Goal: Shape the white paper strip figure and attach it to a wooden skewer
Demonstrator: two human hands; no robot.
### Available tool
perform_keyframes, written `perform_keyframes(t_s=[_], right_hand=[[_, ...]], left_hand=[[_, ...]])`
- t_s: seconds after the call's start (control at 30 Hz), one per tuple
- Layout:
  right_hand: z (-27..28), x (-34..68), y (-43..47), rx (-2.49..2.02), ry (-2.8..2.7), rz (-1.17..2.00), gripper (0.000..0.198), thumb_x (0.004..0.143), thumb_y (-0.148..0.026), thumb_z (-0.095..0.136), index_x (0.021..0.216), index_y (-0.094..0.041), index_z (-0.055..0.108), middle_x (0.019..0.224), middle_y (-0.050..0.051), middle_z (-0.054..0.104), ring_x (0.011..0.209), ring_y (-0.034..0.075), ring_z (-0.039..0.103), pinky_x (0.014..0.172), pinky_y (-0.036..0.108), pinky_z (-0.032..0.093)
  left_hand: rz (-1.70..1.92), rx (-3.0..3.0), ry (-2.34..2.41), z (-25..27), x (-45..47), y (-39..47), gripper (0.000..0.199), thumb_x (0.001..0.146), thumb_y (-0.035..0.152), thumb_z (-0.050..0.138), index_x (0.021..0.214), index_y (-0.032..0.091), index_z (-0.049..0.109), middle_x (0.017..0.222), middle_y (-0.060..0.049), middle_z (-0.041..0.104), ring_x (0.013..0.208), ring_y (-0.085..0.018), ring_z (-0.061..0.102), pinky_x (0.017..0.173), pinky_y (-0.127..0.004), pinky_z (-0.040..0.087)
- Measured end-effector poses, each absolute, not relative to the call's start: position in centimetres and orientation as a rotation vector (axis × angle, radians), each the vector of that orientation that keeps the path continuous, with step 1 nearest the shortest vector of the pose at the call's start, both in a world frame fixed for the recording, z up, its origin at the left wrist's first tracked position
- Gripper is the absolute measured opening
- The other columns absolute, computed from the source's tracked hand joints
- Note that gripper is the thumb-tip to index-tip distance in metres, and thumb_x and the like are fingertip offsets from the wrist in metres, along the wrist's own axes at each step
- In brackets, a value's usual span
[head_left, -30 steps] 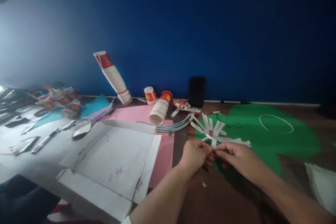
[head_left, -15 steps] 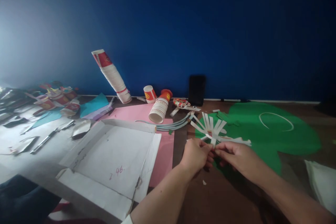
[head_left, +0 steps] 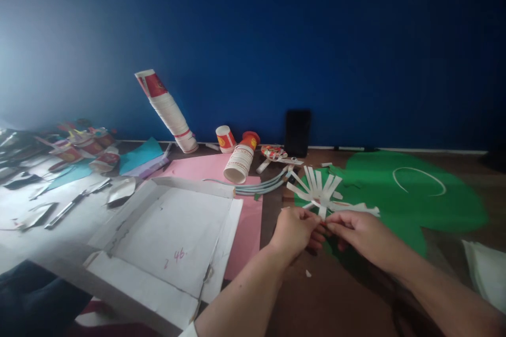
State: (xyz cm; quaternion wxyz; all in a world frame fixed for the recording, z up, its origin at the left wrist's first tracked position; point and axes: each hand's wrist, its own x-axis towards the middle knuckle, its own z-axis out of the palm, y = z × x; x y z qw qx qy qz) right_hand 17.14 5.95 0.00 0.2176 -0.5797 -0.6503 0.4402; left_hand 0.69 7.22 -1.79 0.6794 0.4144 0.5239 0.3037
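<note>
A paper cup cut into strips [head_left: 324, 196] fans out its white strips in front of me, above the green paper [head_left: 379, 221]. My left hand [head_left: 296, 231] pinches the near end of one strip between thumb and fingers. From the other side my right hand [head_left: 353, 229] is closed on the same strip, fingertips almost touching those of the left. The fingers hide the strip's tip. Beyond the hands lie pale blue curved strips [head_left: 261, 188] and a small cup piece with a red pattern [head_left: 273, 153].
An open white box lid [head_left: 169, 242] lies left on pink paper [head_left: 247, 237]. Behind stand a leaning stack of paper cups [head_left: 169, 113], a lying stack [head_left: 239, 162], a single cup [head_left: 225, 140] and a black phone [head_left: 298, 131]. Scissors [head_left: 75, 204] rest far left; white paper [head_left: 486, 268] lies right.
Both hands stay on the strip, with only a tiny shift of the fingers. The view has moved slightly; the things on the table lie as before.
</note>
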Motion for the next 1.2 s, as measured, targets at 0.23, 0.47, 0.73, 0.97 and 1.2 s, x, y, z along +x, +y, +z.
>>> perform_keyframes(t_s=[0.23,0.47,0.73,0.97,1.2], right_hand=[[0.5,16.7,5.9,-1.603,-1.778,1.275,0.028,0.081,-0.043,0.052,0.069,-0.023,0.067,0.064,0.0,0.068,0.054,0.016,0.061,0.055,0.027,0.045],[-0.2,16.7,5.3,-1.672,-1.887,1.054,0.024,0.087,-0.04,0.051,0.087,-0.025,0.068,0.076,0.002,0.074,0.071,0.02,0.067,0.064,0.029,0.048],[-0.7,16.6,4.4,-1.683,-2.047,0.543,0.015,0.086,-0.037,0.056,0.092,-0.028,0.067,0.097,0.002,0.075,0.085,0.024,0.069,0.07,0.032,0.049],[-1.3,16.8,4.6,-1.584,-2.103,0.421,0.02,0.09,-0.036,0.052,0.091,-0.029,0.071,0.094,0.0,0.073,0.081,0.02,0.068,0.07,0.03,0.049],[-1.4,17.3,5.1,-1.561,-2.15,0.405,0.019,0.089,-0.034,0.053,0.088,-0.03,0.071,0.091,0.0,0.074,0.078,0.02,0.069,0.068,0.03,0.051]], left_hand=[[0.634,0.958,1.228,-0.9,0.8,7.1,0.025,0.087,0.024,0.056,0.065,0.013,0.057,0.063,-0.003,0.064,0.043,-0.01,0.054,0.044,-0.023,0.048],[0.626,0.937,1.274,-0.9,0.8,7.1,0.022,0.087,0.023,0.056,0.067,0.014,0.054,0.055,0.0,0.058,0.037,-0.009,0.05,0.039,-0.021,0.044],[0.615,0.92,1.273,-0.8,0.6,7.3,0.024,0.088,0.022,0.054,0.065,0.013,0.053,0.053,0.0,0.058,0.034,-0.009,0.049,0.036,-0.02,0.04],[0.647,0.905,1.248,-1.1,0.6,7.3,0.022,0.088,0.021,0.055,0.067,0.013,0.054,0.054,0.001,0.059,0.035,-0.008,0.049,0.037,-0.018,0.04],[0.662,0.871,1.206,-1.2,0.6,7.5,0.02,0.086,0.017,0.051,0.067,0.012,0.057,0.054,0.0,0.058,0.038,-0.008,0.05,0.04,-0.018,0.043]])
